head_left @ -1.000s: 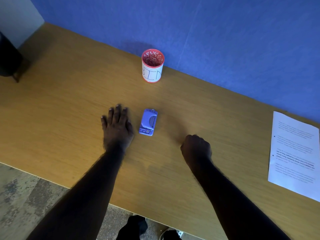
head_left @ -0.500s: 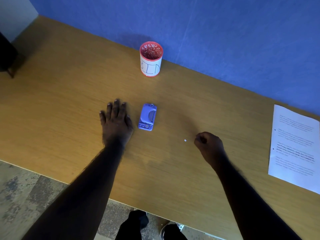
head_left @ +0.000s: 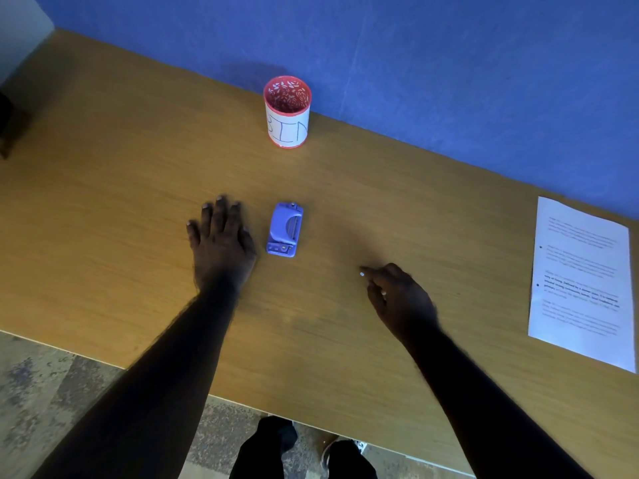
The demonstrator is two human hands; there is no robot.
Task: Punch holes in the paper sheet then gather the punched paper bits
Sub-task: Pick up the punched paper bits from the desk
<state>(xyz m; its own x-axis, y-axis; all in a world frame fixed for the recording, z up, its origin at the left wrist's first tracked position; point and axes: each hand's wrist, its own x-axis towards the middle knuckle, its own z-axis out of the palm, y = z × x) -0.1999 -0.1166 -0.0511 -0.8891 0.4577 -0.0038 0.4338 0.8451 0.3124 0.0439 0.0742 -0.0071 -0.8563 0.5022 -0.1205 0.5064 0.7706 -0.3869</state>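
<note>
Right hand (head_left: pixel 397 299): my fingers are curled, the forefinger tip reaching down to a tiny white paper bit (head_left: pixel 362 274) on the table (head_left: pixel 103 202). Whether I have it pinched or only touch it, I cannot tell.
Left hand (head_left: pixel 221 240): flat, fingers spread, holding nothing, palm down just left of the hole punch (head_left: pixel 285 229).
Paper bit: right of the hole punch and nearer me, at my fingertip.
Paper sheet (head_left: pixel 581 281): far right of the hole punch, at the table's edge, well apart from both hands.
Bin (head_left: pixel 287 112): the red-rimmed cup marked BIN stands beyond the hole punch, by the blue wall.
Risk, flicking: the bit is light; a hasty press could send it skidding across the smooth wood.
Risk, dropping: if I lift with a loose pinch, I think it slips out on the way to the bin.
Risk, losing sight: so small and pale, it could vanish under my own hand's shadow.
Risk, sticking: it may cling to my fingertip and not fall into the bin.
</note>
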